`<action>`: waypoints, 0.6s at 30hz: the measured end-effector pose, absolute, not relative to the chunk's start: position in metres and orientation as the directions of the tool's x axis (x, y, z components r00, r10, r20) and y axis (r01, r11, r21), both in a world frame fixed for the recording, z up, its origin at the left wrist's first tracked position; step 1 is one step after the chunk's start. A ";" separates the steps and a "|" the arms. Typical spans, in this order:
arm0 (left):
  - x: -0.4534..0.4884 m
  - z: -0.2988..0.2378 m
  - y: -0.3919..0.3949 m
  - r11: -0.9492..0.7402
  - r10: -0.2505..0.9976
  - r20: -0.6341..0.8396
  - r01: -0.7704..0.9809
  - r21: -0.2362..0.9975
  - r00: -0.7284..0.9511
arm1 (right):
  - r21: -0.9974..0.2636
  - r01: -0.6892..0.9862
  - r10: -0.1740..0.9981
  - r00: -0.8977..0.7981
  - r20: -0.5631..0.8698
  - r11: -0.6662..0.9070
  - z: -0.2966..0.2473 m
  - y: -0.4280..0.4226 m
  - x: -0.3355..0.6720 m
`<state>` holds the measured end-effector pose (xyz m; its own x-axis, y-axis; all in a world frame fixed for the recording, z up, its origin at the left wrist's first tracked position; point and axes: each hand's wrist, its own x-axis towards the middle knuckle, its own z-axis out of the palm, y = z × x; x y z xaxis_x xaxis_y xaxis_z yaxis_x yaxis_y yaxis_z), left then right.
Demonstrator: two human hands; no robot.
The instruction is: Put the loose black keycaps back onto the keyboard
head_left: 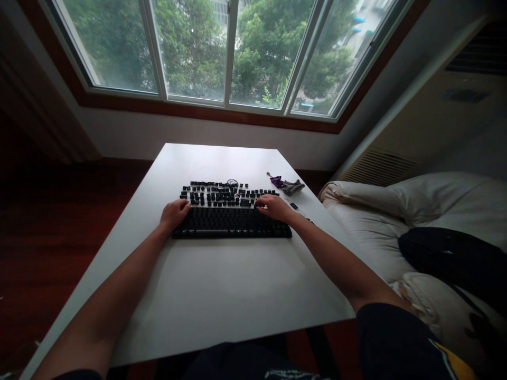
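Note:
A black keyboard (222,221) lies on the white table, its front row of keycaps in place and much of its upper part looking bare of caps. My left hand (175,214) is closed at the keyboard's upper left corner, steadying it. Over the upper right part of the keyboard, my right hand (274,207) has its fingers pinched together; whatever is between them is too small to make out. Just behind the keyboard, loose black keycaps (222,196) stand in rough rows, and a thin ring-shaped wire item (232,182) lies by the back row.
A purple and grey cloth (291,187) lies at the table's right, with a brush-like handle beside it. A small dark-ended tool (294,206) rests near my right wrist. The white table (222,295) stands before a window. A pale sofa (368,211) with a dark bag (447,253) is on the right.

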<state>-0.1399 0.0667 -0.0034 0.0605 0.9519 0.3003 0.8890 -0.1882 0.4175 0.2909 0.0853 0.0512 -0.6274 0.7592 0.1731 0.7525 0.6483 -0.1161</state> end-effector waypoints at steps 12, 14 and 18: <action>-0.138 -0.008 0.066 -0.173 0.950 0.310 0.901 0.397 0.045 | -0.371 0.738 0.760 -0.639 -0.115 0.564 0.055 0.032 0.317; -0.137 -0.008 0.066 -0.171 0.950 0.308 0.900 0.400 0.043 | -0.330 0.742 0.763 -0.640 -0.089 0.584 0.054 0.031 0.315; -0.135 -0.007 0.065 -0.165 0.952 0.304 0.902 0.398 0.039 | -0.248 0.725 0.739 -0.672 -0.051 0.642 0.055 0.029 0.309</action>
<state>-0.1354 0.0653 -0.0069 0.0394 0.9517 0.3044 0.9024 -0.1648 0.3982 0.3094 0.0288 0.0548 -0.6716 0.7391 -0.0513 0.7254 0.6419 -0.2484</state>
